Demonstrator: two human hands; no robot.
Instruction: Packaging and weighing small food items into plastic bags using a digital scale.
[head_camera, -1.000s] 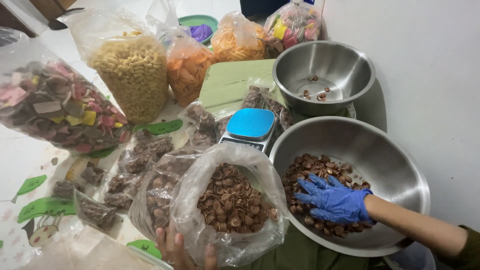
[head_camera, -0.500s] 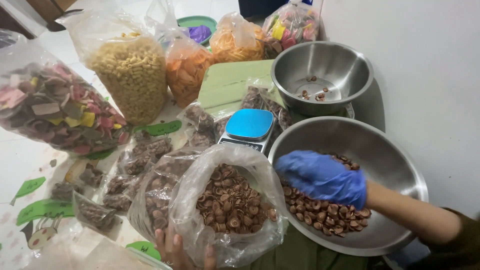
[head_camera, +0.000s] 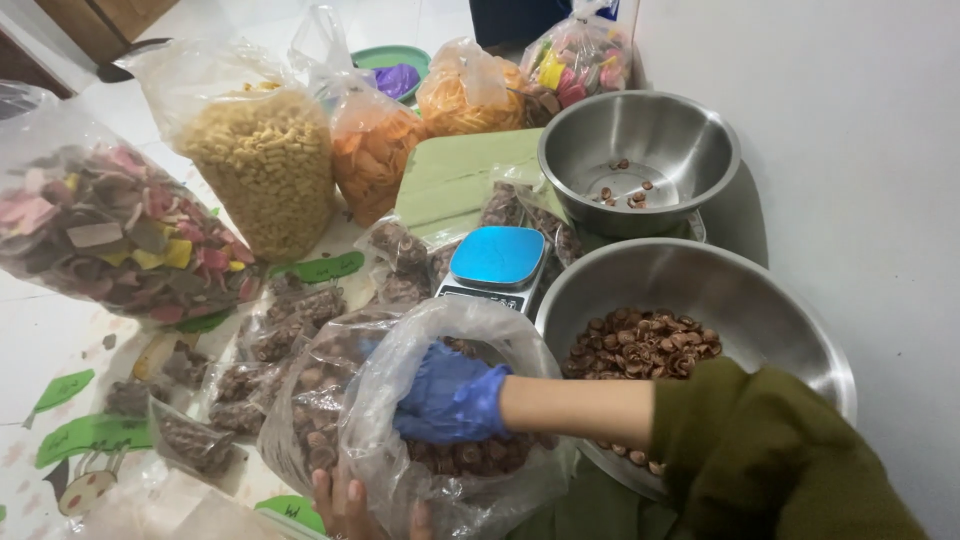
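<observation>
Brown ring-shaped snacks (head_camera: 480, 455) fill the clear plastic bag (head_camera: 400, 395) at the bottom centre, and the right hand (head_camera: 448, 395), in a blue glove, is pushed down into its mouth; whether that grip is closed on any pieces cannot be told, since the fingers are buried among them. The left hand (head_camera: 350, 500) is seen bare under the bag, fingers spread against its base to prop it upright. The bag is judged soft and slippery, with no shape of its own, so it is best held at the gathered rim or cupped from below; the pieces look light, dry and brittle, easily crushed if squeezed. Just right of the bag, a large steel bowl (head_camera: 780, 300) holds a loose heap of the same pieces, and a smaller steel bowl (head_camera: 690, 130) behind it holds only a few. Two bowls are counted, and one blue-topped scale (head_camera: 497, 257) between them and the bag. Five big bags of coloured snacks stand along the back and left, and several small filled packets (head_camera: 290, 320) lie on the floor.
</observation>
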